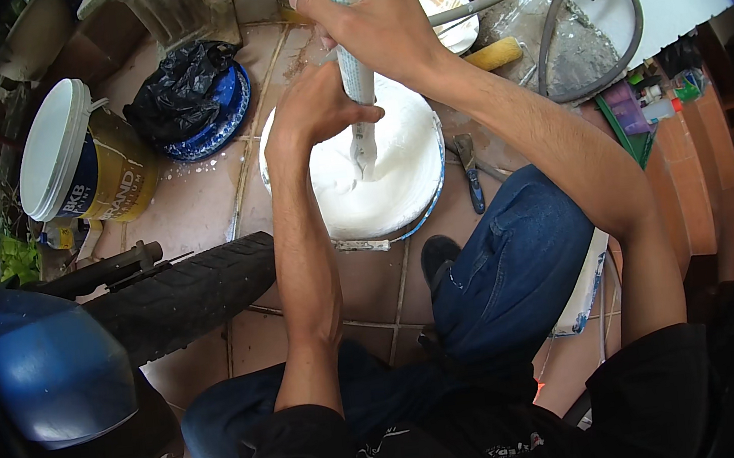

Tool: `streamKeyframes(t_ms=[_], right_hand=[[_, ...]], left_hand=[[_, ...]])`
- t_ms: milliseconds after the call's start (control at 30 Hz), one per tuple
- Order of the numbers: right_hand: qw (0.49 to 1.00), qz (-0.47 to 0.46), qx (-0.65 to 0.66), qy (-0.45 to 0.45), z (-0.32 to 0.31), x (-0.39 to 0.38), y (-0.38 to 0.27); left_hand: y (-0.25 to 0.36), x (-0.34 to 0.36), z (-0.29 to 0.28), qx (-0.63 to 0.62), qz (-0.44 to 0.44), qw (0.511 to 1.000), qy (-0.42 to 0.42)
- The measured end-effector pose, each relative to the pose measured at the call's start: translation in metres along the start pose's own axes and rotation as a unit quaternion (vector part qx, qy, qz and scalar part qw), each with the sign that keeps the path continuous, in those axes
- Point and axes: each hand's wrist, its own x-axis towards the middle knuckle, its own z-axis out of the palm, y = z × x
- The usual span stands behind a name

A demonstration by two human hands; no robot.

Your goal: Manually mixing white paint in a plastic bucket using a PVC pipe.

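While squatting over the white paint bucket (399, 190) at upper centre, both fists clamped round a paint-smeared stick (356, 69): right hand (377, 22) topmost, left hand (314, 109) below, tip sunk in paint.

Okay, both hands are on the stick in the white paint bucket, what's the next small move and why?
Probably sweep the stick slowly round the bucket wall. Its tip sits in thick white paint near the middle, with the left hand low and the right hand high on it, both gripping. The surface looks lumpy, so the edges likely want stirring.
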Motion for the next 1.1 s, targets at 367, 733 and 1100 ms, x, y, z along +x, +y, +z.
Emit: streamKeyframes(t_ms=[367, 733, 1100], right_hand=[[0.997, -0.072, 0.018, -0.017, 0.009, -0.009, -0.014], [0.994, 0.016, 0.103, -0.041, 0.004, -0.004, -0.001], [0.999, -0.030, -0.015, 0.027, 0.007, -0.004, -0.016]], left_hand=[[-0.006, 0.000, 0.008, 0.089, -0.014, 0.966, 0.243], [0.006, -0.014, -0.021, 0.084, -0.058, 0.994, 0.024], [-0.009, 0.009, 0.023, 0.025, 0.058, 0.979, 0.192]])
